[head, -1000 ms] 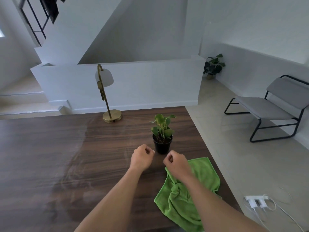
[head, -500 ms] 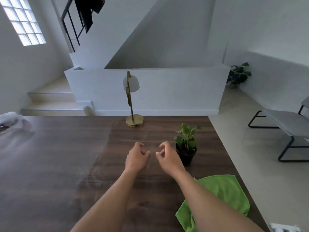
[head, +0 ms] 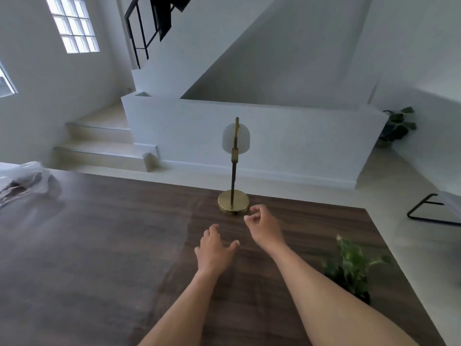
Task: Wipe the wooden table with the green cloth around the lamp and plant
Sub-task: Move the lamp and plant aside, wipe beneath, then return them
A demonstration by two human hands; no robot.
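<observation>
The dark wooden table [head: 99, 258] fills the lower part of the head view. A brass lamp [head: 233, 203] with a white shade stands near its far edge. My right hand [head: 263, 224] hovers just in front and to the right of the lamp's round base, fingers curled and apart, holding nothing. My left hand [head: 214, 248] is lower and to the left, palm down over the wood, fingers spread, empty. The small potted plant [head: 351, 268] stands to the right of my right forearm. The green cloth is out of view.
A crumpled clear plastic bag [head: 22, 183] lies at the table's far left. Beyond the table are steps [head: 99, 151] and a low white wall [head: 274, 136]. A black chair frame [head: 434, 211] and a floor plant [head: 396, 126] are at the right.
My view has swung left and up, so the cloth has dropped out of frame. Both hands moved away from the plant toward the lamp base and their fingers have opened.
</observation>
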